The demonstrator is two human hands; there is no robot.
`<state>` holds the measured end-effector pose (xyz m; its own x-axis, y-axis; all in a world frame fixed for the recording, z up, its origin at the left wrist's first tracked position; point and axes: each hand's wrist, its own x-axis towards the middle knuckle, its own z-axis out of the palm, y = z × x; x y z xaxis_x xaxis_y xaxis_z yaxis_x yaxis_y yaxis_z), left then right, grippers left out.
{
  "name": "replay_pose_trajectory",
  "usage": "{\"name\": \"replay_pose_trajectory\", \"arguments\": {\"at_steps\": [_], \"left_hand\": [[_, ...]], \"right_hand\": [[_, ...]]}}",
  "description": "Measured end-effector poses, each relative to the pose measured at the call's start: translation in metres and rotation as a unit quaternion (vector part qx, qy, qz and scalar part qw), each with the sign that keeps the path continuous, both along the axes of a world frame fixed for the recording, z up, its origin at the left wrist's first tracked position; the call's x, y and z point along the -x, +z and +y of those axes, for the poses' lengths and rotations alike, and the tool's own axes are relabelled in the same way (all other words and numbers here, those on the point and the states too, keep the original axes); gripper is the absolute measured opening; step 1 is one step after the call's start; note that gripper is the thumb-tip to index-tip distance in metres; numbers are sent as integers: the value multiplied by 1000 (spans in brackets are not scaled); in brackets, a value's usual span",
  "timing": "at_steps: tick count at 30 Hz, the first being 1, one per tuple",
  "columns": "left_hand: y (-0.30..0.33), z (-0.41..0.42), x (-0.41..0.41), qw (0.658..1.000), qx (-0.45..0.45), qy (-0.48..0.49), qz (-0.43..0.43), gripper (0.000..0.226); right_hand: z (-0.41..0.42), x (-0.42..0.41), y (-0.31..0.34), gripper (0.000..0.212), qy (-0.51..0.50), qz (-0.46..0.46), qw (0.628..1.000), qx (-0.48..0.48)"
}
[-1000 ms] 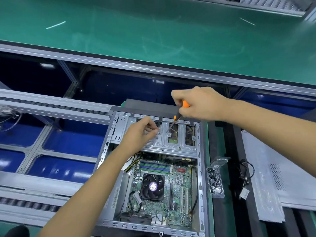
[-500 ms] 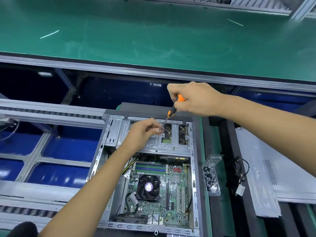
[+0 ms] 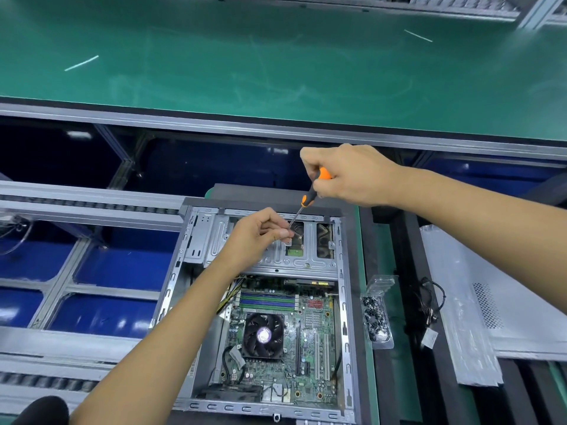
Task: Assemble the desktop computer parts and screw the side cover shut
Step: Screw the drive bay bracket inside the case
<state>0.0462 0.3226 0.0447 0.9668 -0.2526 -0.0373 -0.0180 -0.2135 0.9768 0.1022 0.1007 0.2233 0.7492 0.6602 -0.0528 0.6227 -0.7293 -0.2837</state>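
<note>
Grey steel case (image 3: pixel 343 302) open, motherboard (image 3: pixel 285 342) bare | right hand (image 3: pixel 349 176) grips screwdriver (image 3: pixel 310 194) | left hand (image 3: pixel 260 234) pinches its tip

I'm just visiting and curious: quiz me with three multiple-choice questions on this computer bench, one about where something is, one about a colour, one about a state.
1. Where is the clear screw tray?
A. right of the case
B. inside the case
C. on the green belt

2. What colour is the screwdriver handle?
A. blue and white
B. orange and black
C. all red

3. The computer case is
A. open
B. covered
C. upside down

Answers:
1 A, it sits beside the case's right wall.
2 B, orange shows below the right hand.
3 A, the fan and board are exposed.
</note>
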Motion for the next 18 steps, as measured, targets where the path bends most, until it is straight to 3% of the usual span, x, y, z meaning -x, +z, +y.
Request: {"name": "replay_pose_trajectory", "arguments": {"at_steps": [18], "left_hand": [[-7,-2,-11,999,13,-44,-7,10]], "right_hand": [[2,-9,-9,14,2,-9,1000,8]]}}
